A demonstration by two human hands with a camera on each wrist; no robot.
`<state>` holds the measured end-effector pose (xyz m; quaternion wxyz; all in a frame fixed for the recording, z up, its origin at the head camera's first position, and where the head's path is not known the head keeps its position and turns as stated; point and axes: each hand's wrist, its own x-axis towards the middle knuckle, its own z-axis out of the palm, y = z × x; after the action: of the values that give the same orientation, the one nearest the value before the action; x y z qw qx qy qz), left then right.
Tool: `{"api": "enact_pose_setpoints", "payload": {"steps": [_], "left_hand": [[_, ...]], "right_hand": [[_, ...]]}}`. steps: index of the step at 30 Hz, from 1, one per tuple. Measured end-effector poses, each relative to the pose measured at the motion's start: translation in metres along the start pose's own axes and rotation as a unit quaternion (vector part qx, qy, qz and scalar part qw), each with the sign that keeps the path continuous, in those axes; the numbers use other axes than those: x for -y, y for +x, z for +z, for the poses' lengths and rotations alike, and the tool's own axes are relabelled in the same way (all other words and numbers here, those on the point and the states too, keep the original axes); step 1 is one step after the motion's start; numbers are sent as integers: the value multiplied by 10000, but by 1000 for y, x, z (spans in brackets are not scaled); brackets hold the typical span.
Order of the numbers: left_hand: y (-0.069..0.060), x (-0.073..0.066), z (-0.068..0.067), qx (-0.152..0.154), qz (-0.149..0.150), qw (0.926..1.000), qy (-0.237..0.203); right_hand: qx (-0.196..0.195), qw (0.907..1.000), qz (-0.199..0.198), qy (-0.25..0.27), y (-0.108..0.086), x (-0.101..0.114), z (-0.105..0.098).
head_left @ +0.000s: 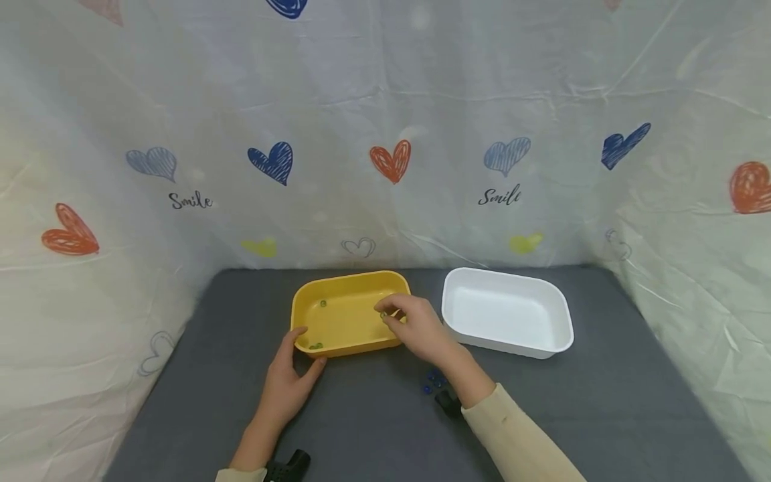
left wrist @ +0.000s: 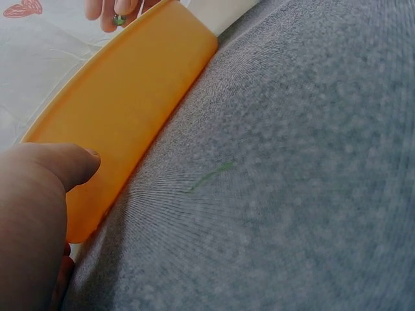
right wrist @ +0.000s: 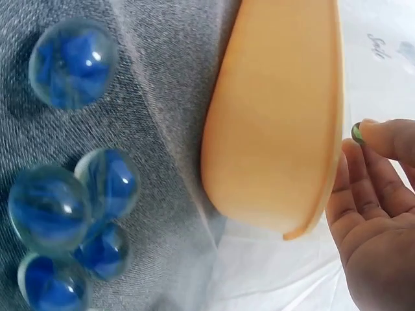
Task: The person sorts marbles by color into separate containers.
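My right hand is over the right end of a yellow tray, pinching a green glass marble between thumb and fingertips. In the left wrist view that marble shows just above the tray's rim. Inside the tray lie a green marble towards the back left and a few green ones in the front left corner. My left hand holds the tray's front left corner, its thumb against the front wall and its fingers round the left side.
Several blue glass marbles lie on the grey cloth below my right forearm. To the right of the yellow tray stands a white tray. A white curtain printed with hearts hangs behind and at the sides.
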<state>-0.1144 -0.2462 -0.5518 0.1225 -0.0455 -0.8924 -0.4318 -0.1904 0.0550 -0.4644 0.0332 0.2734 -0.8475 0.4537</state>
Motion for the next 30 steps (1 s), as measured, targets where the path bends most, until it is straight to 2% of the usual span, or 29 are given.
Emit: {"api": "enact_pose_setpoints", "payload": {"steps": [7, 15, 20, 25, 30], "left_hand": [[0, -2, 1, 13, -10, 10000, 8], [-1, -2, 0, 6, -67, 10000, -13], [0, -2, 1, -3, -57, 10000, -9], [-2, -1, 0, -64, -9, 10000, 4], [-1, 0, 1, -37, 70, 10000, 53]], "right_hand": [[-63, 9999, -92, 24, 3, -2, 3], [-31, 9998, 106, -142, 2, -2, 0], [-119, 9998, 3, -184, 1, 0, -3], [-68, 9999, -15, -157, -1, 4, -3], [-7, 9996, 131, -234, -5, 5, -3]]}}
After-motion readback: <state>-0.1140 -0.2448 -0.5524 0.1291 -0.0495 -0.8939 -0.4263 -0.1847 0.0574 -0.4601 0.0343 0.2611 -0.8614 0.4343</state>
